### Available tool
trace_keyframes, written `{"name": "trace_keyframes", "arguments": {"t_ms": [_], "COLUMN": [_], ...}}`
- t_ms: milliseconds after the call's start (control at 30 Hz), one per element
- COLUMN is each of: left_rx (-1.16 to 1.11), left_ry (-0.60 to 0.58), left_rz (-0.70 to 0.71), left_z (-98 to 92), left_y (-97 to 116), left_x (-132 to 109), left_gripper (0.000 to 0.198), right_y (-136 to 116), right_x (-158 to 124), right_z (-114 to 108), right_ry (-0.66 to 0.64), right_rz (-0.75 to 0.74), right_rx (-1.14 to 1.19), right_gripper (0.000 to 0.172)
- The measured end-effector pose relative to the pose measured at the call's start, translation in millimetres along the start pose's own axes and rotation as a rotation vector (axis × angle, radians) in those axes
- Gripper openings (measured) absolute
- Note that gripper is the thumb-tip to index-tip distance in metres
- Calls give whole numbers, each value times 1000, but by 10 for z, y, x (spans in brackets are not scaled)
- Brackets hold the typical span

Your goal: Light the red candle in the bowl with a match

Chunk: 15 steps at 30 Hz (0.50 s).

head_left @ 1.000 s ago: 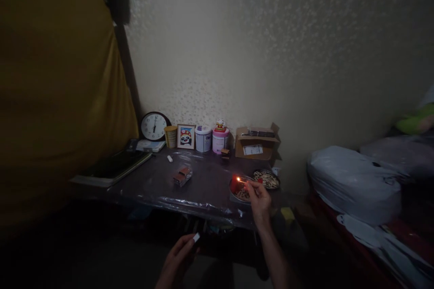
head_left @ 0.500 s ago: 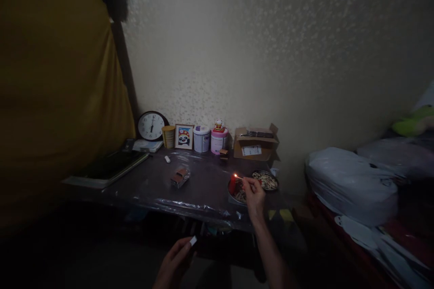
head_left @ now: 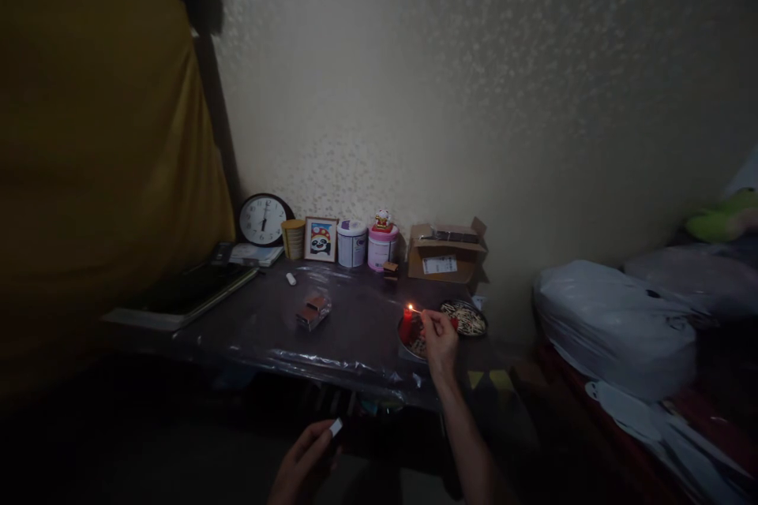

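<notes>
My right hand [head_left: 441, 343] pinches a lit match [head_left: 418, 311] above the table's right part. The match's burning tip is at the top of an upright red candle [head_left: 406, 329], and a small flame glows there. That candle stands in a round dish [head_left: 418, 347] with dark and pale bits in it, partly hidden by my hand. Behind my fingers lies a second round dish [head_left: 467, 319] full of matchsticks. Low in front of the table, my left hand [head_left: 305, 458] is closed round a small matchbox [head_left: 335, 428], of which a white end shows.
Brown matchboxes in clear wrap [head_left: 313, 311] and a small white object [head_left: 290, 278] lie on the plastic-covered table [head_left: 355, 331]. Along the wall stand a clock [head_left: 263, 219], a panda picture [head_left: 320, 239], tins [head_left: 352, 245] and a cardboard box [head_left: 441, 260]. White bags [head_left: 616, 323] lie right.
My right hand has shifted slightly left and down with the match. The flame at the candle's top looks a little larger. My left hand has hardly moved.
</notes>
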<state>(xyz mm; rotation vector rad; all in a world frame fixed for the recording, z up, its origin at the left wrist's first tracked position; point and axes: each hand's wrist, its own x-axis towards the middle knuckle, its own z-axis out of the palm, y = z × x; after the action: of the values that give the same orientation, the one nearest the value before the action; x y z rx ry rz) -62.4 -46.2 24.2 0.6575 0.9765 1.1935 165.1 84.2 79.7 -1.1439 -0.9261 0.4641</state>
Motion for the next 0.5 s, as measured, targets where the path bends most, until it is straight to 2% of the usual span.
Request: {"name": "trace_keyframes", "arguments": {"t_ms": [333, 500], "left_rx": [-50, -36], "left_ry": [24, 8], "left_rz": [-22, -25], "left_z": [-77, -82], "left_y": [-169, -141], "left_x": [129, 119], "left_gripper": [35, 33], "right_y": [4, 10], "right_x": [18, 23], "right_z": [32, 34], "right_ry": [12, 8], "right_rz": [3, -1], "right_rx": [-16, -18], "right_gripper": [32, 32]}}
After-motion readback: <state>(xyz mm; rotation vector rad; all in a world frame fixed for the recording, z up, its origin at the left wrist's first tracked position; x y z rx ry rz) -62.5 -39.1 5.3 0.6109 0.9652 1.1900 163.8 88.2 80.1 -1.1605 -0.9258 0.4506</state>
